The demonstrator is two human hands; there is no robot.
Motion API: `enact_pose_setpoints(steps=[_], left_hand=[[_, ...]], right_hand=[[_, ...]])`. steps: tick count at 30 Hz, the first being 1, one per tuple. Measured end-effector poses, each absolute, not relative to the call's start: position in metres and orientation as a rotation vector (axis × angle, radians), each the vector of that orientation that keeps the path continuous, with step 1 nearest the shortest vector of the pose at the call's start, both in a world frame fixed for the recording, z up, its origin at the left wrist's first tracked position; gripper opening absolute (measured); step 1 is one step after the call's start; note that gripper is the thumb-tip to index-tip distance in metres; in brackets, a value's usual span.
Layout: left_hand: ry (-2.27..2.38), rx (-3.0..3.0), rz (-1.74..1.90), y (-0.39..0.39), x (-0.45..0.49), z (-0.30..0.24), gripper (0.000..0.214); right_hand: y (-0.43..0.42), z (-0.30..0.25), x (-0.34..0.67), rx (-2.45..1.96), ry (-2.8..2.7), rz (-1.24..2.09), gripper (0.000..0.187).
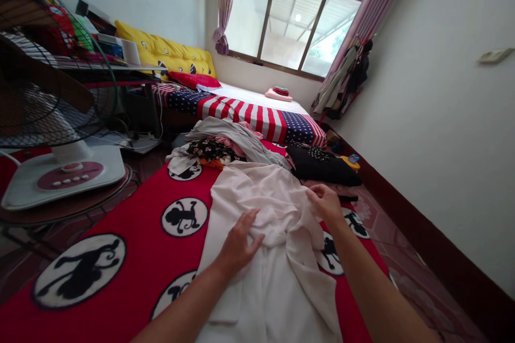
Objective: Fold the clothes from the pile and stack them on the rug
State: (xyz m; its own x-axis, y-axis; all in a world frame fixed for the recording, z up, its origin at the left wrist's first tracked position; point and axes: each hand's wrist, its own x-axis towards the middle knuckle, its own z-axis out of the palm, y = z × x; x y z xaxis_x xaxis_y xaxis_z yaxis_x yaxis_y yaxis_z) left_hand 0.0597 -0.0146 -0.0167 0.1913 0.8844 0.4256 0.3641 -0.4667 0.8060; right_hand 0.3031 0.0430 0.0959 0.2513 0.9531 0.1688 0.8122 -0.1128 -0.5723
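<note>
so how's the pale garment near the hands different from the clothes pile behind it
The pale garment is plain off-white; the clothes pile mixes grey, pink, orange and black floral. The pale garment lies stretched lengthwise, crumpled toward its far end, while the clothes pile is bunched in a heap. Both are soft fabric on the red cover.

A fan stands on a stool at left, and farther back a bed with a yellow cushion and red pillow sits below a curtained window.
</note>
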Motion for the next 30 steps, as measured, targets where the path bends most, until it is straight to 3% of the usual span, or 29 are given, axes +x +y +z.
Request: enact_pose_setpoints(steps=[3, 5, 8, 13, 17, 21, 23, 30], left_hand=[[1.110, 1.547, 1.347, -0.007, 0.055, -0.019, 0.068], [1.059, 1.351, 1.361, -0.003, 0.053, -0.021, 0.072], [1.026, 1.240, 1.362, 0.000, 0.052, -0.024, 0.076], [1.223, 1.362, 1.281, 0.007, 0.058, -0.012, 0.069], [1.569, 1.701, 0.875, 0.020, 0.069, 0.013, 0.064], [1.675, 1.878, 0.569, 0.037, 0.086, 0.035, 0.030], [1.623, 1.897, 0.557, 0.047, 0.095, 0.046, 0.022], [1.315, 1.902, 0.711, 0.089, 0.122, 0.110, 0.031]], right_hand=[[0.002, 0.107, 0.267, -1.417, -1.790, 0.710, 0.044], [-0.029, 0.099, 0.262, -1.306, -1.779, 0.766, 0.042], [-0.069, 0.064, 0.284, -1.595, -1.671, 0.600, 0.035], [-0.112, 0.004, 0.322, -1.874, -1.682, 0.450, 0.042], [-0.126, -0.012, 0.322, -1.940, -1.635, 0.401, 0.052], [-0.125, -0.012, 0.318, -2.001, -1.578, 0.389, 0.060], [-0.124, -0.010, 0.318, -2.040, -1.540, 0.377, 0.057], [-0.136, -0.006, 0.321, -1.972, -1.410, 0.263, 0.032]])
